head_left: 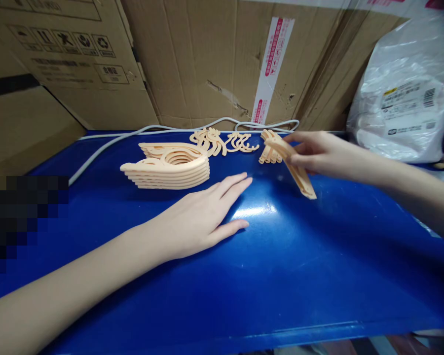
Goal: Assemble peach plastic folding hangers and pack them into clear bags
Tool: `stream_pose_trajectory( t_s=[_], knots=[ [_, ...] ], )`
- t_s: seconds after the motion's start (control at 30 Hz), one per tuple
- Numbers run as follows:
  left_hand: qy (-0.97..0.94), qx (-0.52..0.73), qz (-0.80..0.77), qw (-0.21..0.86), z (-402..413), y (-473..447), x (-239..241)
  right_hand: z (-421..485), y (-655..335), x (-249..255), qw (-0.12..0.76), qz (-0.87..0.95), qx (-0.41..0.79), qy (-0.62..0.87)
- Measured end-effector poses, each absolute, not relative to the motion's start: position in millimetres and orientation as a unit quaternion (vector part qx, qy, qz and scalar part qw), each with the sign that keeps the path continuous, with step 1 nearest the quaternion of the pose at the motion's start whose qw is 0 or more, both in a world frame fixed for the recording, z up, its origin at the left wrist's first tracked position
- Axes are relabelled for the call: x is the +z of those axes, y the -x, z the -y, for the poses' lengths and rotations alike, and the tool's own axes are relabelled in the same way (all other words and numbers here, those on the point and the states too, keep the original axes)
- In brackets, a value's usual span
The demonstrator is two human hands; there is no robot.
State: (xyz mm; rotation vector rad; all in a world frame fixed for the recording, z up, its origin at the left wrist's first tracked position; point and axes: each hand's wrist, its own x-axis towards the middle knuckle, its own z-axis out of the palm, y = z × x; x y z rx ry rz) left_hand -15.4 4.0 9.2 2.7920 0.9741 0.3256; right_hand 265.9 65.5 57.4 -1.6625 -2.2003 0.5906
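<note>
While I worked from afar, the blue tabletop [281,286] lay in front of me, with beige plastic hanger parts along its far side. My right hand [311,153] had its grip pinching one curved hanger bar [299,177] between thumb and fingers. That bar slanted, its upper end at the small pile of similar bars [272,158], its lower end pointing toward me; I could not tell whether it touched the surface. My left hand [203,217] was palm down near the middle, thumb and fingers spread, holding nothing. Beyond it, to the left, sat a neat stack of hanger frames [170,177], and loose hooks [209,140] lay between stack and pile. I judged the step in hand to be handling a single bar beside its pile; the next move called for a firm pinch and clearance from neighbouring pieces.
</note>
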Motion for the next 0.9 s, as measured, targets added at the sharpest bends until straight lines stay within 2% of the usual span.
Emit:
stream_pose_trajectory(
  t_s=[0.1, 0.37, 0.5, 0.6, 0.9],
  knots=[
    [-0.925, 0.166, -0.337, 0.056, -4, 14, 12, -43, -257, 50, 0.115, 0.851, 0.216, 0.465],
    [-0.931, 0.212, -0.295, 0.042, -3, 14, 14, -4, -229, 48, -0.003, 0.909, 0.163, 0.382],
    [-0.933, 0.211, -0.289, 0.046, -2, 12, 14, 3, -222, 42, 0.015, 0.952, 0.038, 0.302],
    [-0.933, 0.209, -0.291, 0.045, -2, 12, 13, 2, -220, 36, 0.037, 0.963, -0.01, 0.267],
    [-0.934, 0.171, -0.307, 0.063, -3, 18, 14, 1, -231, 25, 0.06, 0.951, 0.027, 0.303]
  ],
)
